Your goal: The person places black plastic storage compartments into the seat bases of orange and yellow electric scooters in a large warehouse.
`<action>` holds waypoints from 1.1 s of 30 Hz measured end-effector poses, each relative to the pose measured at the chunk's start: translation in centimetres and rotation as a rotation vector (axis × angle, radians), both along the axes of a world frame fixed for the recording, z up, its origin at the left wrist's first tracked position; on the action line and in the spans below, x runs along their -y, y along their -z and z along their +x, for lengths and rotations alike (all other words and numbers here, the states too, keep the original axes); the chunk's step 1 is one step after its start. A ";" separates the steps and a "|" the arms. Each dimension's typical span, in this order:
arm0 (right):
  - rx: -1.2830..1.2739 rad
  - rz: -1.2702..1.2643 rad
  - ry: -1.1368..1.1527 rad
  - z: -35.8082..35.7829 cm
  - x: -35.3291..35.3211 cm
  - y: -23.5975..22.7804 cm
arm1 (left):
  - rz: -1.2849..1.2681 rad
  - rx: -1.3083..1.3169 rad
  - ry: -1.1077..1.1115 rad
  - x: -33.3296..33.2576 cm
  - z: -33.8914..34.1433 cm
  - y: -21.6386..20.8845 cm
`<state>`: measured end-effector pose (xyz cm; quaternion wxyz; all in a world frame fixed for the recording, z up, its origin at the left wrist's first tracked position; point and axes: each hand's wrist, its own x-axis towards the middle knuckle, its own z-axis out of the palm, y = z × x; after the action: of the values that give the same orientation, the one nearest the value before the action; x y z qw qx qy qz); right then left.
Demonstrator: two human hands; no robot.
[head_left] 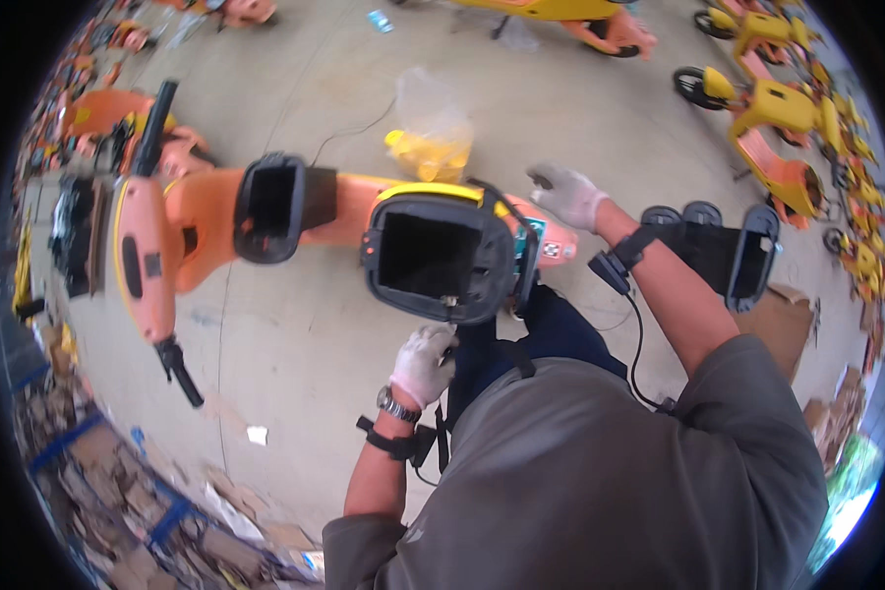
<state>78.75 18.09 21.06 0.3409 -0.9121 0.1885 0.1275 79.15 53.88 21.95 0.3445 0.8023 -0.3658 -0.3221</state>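
An orange scooter [192, 218] with yellow trim stands in front of me, its handlebar to the left. Its black seat compartment [433, 258] gapes upward, with a small metal piece at the near rim. My left hand [425, 364], in a white glove, is just below that near rim. Its fingers are curled, and a small dark thing shows at them that I cannot make out. Beyond the scooter's tail [558, 244], my gloved right hand [567, 197] hovers with dark-tipped fingers apart and nothing visible in it.
Yellow parts in a clear plastic bag [431, 147] lie behind the scooter. Black moulded parts [703, 246] sit to my right by a cardboard box [779, 329]. Other yellow and orange scooters [772, 106] line the far and right sides. Flattened cardboard [118, 482] is piled at lower left.
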 end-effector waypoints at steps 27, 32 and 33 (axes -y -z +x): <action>0.298 0.475 1.748 -52.8 14.9 5.7 | 0.738 0.103 0.463 -3.7 -1.2 12.3; 0.243 0.660 1.584 -51.8 20.1 6.7 | 0.320 0.081 0.364 24.8 -9.5 1.5; 0.151 0.660 1.479 -52.3 20.7 7.5 | 0.259 -0.187 0.191 29.3 -11.9 0.0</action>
<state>26.49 -2.65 13.55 0.6001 -0.4105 0.6714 -0.1436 67.28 24.55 21.94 0.2387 0.7681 -0.3620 -0.4711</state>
